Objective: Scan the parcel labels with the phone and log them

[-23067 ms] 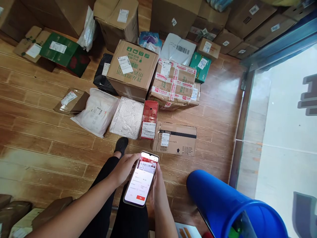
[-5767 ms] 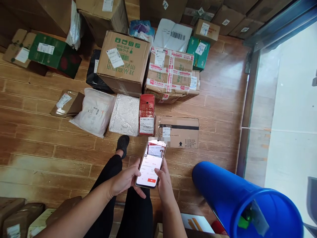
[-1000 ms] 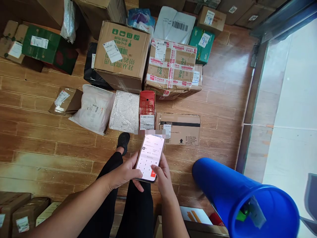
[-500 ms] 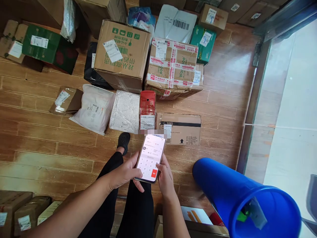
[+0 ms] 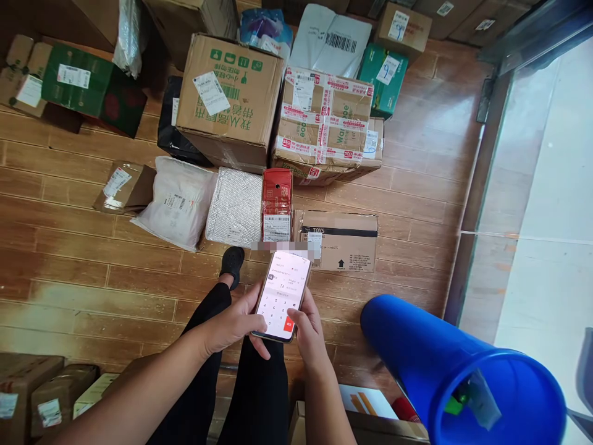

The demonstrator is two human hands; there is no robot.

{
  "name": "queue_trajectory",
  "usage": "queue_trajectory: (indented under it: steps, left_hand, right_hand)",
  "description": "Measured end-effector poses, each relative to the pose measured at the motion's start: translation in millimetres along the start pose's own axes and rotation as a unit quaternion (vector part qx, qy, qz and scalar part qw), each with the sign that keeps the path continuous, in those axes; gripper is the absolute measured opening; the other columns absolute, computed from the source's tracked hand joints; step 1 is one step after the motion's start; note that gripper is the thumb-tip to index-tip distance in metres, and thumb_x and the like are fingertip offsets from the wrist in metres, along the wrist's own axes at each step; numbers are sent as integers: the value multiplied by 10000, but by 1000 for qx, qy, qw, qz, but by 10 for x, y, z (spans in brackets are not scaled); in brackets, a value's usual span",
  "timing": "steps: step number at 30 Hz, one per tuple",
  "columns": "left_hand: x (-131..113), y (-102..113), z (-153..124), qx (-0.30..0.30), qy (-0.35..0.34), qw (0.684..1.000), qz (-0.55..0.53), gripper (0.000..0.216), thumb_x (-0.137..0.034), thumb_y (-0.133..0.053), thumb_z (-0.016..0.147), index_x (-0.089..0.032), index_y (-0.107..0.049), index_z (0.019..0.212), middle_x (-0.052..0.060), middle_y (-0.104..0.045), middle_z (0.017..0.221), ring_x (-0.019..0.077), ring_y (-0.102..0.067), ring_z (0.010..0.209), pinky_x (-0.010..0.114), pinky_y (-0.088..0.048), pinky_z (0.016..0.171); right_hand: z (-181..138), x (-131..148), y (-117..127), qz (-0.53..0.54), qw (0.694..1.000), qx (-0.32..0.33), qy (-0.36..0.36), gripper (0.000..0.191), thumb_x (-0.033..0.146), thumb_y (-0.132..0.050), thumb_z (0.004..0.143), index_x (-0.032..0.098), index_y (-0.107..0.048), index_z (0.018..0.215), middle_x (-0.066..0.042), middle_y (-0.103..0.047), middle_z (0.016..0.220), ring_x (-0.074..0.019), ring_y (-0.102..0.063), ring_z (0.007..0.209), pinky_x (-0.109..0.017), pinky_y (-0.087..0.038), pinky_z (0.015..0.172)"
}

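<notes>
I hold a smartphone [image 5: 283, 295] in both hands above my black-clad legs. My left hand [image 5: 230, 324] cups its left edge and underside. My right hand [image 5: 309, 334] grips the right edge, thumb resting on the lit screen, which shows a number keypad and a red button. Just beyond the phone on the wooden floor lie a red parcel [image 5: 277, 204] with a white label, a flat brown "TOYS" box [image 5: 340, 240] and a silver padded bag [image 5: 235, 207]. My black shoe [image 5: 231, 263] points at them.
Parcels crowd the floor ahead: a large brown carton with green print [image 5: 229, 99], a tape-wrapped box [image 5: 327, 123], a white bag [image 5: 178, 201], green boxes. A blue bin [image 5: 445, 371] lies tilted at lower right. A doorway edge [image 5: 477, 185] runs on the right. More boxes [image 5: 32, 395] sit lower left.
Earlier the phone screen showed a camera view of a parcel label; it has since switched to a keypad. Over the last second my right thumb shifted slightly on the screen.
</notes>
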State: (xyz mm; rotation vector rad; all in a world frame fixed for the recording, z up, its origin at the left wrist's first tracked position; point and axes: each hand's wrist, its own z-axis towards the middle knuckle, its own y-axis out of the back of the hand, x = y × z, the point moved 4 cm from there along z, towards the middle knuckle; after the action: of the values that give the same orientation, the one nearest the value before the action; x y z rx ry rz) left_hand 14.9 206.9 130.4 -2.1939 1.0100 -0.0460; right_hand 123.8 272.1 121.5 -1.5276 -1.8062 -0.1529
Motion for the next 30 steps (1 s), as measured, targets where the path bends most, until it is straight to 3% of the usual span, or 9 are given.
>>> queue_trajectory:
  steps: [5, 10, 18, 30]
  left_hand:
    - [-35, -4, 0, -11, 0, 1000, 17, 811, -160, -559, 574, -292, -305, 1333, 88, -499, 1229, 235, -594, 928, 240, -587, 457]
    - [-36, -8, -3, -2, -2, 1000, 10, 893, -148, -542, 566, -318, -227, 1384, 84, -495, 1228, 220, -592, 909, 226, -583, 461]
    - [22, 26, -7, -2, -12, 1000, -12, 863, -134, -566, 581, -313, -251, 1364, 86, -494, 1162, 248, -572, 948, 248, -587, 460]
    - [92, 62, -28, 6, -16, 1000, -13, 856, -157, -583, 579, -330, -256, 1351, 87, -519, 1180, 228, -593, 868, 264, -582, 453]
  right_hand:
    - [-9, 8, -52, -39, 999, -2, 20, 441, 177, -720, 673, 249, -558, 1077, -31, -716, 1082, -231, -666, 969, -349, -533, 829]
    - [-6, -3, -76, -55, 998, -3, 25, 437, 171, -719, 682, 243, -553, 1079, -39, -718, 1074, -227, -672, 949, -343, -538, 814]
    - [-14, -65, -17, 23, 999, -18, -25, 425, 182, -529, 668, 233, -629, 1078, -1, -732, 1034, -251, -658, 967, -344, -526, 786]
    - [-46, -40, -48, 5, 1000, 3, -21, 504, 147, -524, 586, 246, -636, 1068, 13, -732, 1036, -257, -652, 974, -343, -517, 780]
